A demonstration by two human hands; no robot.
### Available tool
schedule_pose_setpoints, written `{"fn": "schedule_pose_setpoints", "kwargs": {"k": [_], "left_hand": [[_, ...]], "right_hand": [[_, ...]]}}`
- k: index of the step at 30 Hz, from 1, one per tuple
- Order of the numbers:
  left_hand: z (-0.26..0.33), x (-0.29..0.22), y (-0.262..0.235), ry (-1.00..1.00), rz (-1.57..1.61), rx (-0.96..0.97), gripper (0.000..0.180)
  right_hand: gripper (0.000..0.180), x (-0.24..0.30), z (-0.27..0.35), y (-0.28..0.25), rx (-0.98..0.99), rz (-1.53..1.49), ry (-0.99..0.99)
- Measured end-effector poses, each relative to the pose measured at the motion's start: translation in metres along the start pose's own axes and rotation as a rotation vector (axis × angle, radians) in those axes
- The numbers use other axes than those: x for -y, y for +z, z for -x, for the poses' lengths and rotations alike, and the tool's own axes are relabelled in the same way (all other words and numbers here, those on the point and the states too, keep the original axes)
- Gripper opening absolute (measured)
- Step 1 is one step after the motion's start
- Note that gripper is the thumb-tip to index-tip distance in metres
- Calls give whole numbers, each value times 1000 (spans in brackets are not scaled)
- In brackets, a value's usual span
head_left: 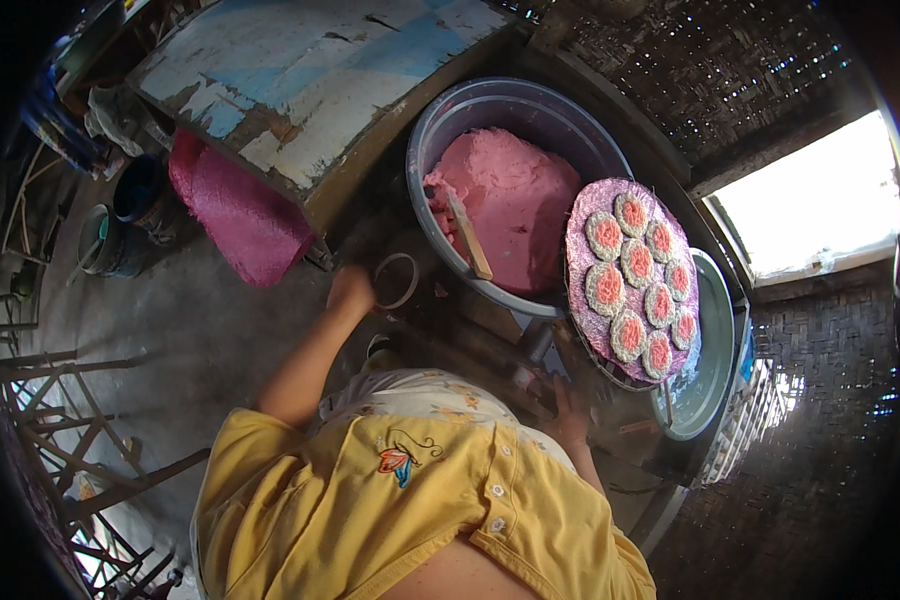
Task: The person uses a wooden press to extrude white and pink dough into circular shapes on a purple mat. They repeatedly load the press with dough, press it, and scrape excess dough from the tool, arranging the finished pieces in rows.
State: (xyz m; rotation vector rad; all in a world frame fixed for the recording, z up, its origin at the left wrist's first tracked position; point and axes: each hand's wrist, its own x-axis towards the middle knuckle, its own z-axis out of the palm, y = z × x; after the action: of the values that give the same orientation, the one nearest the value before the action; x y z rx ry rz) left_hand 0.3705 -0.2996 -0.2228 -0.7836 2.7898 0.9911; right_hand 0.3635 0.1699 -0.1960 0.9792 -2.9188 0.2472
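My left hand [350, 292] is closed on a pale thin ring [380, 268], held out beside a large grey tub [570, 122]. Pink dough-like paste [515, 180] half fills the tub, with a flat wooden spatula [475, 250] stuck in it. Below the tub's near right side, my right hand [570, 415] has its fingers stretched out, close to a small dark object I cannot make out. A round foil-covered board [662, 206] lies tilted over the edges of the tub and a green basin [718, 345]. Several white-rimmed pink rounds [637, 262] sit on it.
A worn wooden table [290, 90] with peeling paint stands at the far left of the tub. Pink cloth or sheeting [235, 215] hangs beside it, near two buckets [110, 240]. Wooden frames [80, 430] stand at the left. A woven wall [820, 400] and bright window [815, 205] bound the right.
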Motion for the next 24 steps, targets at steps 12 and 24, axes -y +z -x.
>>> {"fn": "schedule_pose_setpoints", "kwargs": {"k": [12,24], "left_hand": [[15,-54,37,590,-211,-224,27],[33,-63,75,556,-412,-388,34]], "right_hand": [[93,7,-17,6,63,47,376],[89,-9,0,1,-32,-110,301]]}}
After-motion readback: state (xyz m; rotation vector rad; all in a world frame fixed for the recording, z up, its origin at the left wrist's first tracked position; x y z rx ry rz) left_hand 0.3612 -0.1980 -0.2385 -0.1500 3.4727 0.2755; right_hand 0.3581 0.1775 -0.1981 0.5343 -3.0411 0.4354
